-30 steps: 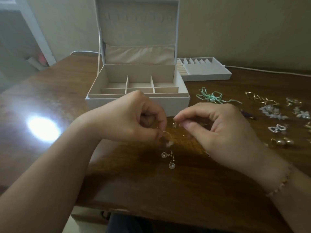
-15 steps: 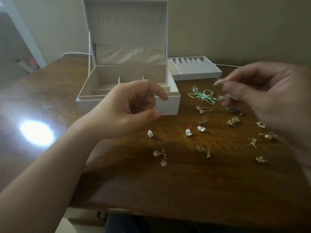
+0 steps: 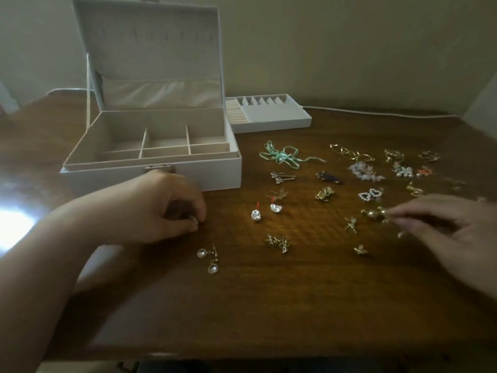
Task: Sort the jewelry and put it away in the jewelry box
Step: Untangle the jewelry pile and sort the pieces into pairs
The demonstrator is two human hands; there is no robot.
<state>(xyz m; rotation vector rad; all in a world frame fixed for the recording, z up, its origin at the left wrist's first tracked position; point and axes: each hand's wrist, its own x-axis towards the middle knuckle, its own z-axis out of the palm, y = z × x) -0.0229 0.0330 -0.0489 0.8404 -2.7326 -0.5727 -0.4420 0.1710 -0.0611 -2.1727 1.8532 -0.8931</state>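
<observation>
While the left hand (image 3: 150,208) is settling knuckles-up on the dark wooden table (image 3: 269,305) just in front of the open white jewelry box (image 3: 150,168), its curled fingers are pinching something small and pale at the tips, too tiny for me to name. A second ago both hands were working together over one piece at the centre; now they are splitting apart, so it looks as though a pair is being separated or matched.

Inside the box the beige compartments are sitting bare, so nothing seems put away yet. Just below the left hand a pair of round pearl drop earrings (image 3: 208,259) is lying untouched. Further right, the scattered earrings, gold, pearl and floral, are spreading across the wood in loose pairs.

The right hand (image 3: 451,230) is reaching in, blurred, fingertips closing on a gold ball earring (image 3: 375,212); whether it is gripping yet I cannot tell.
</observation>
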